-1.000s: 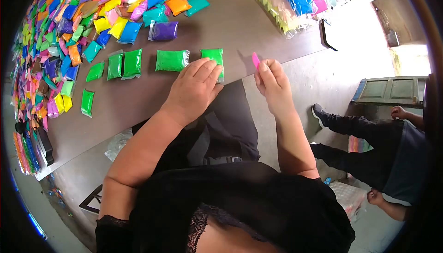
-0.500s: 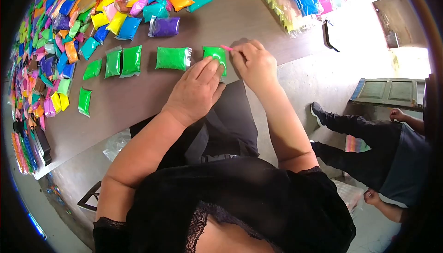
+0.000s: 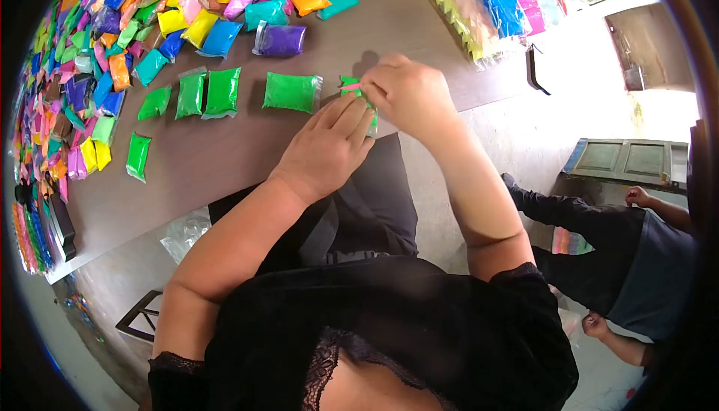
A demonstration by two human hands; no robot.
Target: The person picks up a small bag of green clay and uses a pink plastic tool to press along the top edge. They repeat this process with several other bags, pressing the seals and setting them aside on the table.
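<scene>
My left hand (image 3: 323, 145) lies over a small green packet (image 3: 374, 122), its fingers together and holding the packet against the table. Most of that packet is hidden under my hands. My right hand (image 3: 408, 95) is closed in a pinch on a thin pink stick (image 3: 349, 89) that lies across the packet's upper part. Left of them, a wider green packet (image 3: 290, 92) with a clear end lies flat. Further left are two upright green packets, one (image 3: 222, 92) beside the other (image 3: 190, 94), and smaller green packets (image 3: 154, 104) (image 3: 138, 156).
A large heap of coloured packets (image 3: 150, 6) covers the table's left and far side. A purple packet (image 3: 280, 39) lies apart from it. Clear-wrapped rows of packets (image 3: 479, 6) stand at the far right. Another person (image 3: 599, 254) stands on the right, near a wooden panel (image 3: 625, 162).
My right hand has moved left and over the green packet, bringing the pink stick across its top. My left hand stays on the packet. The view has shifted slightly.
</scene>
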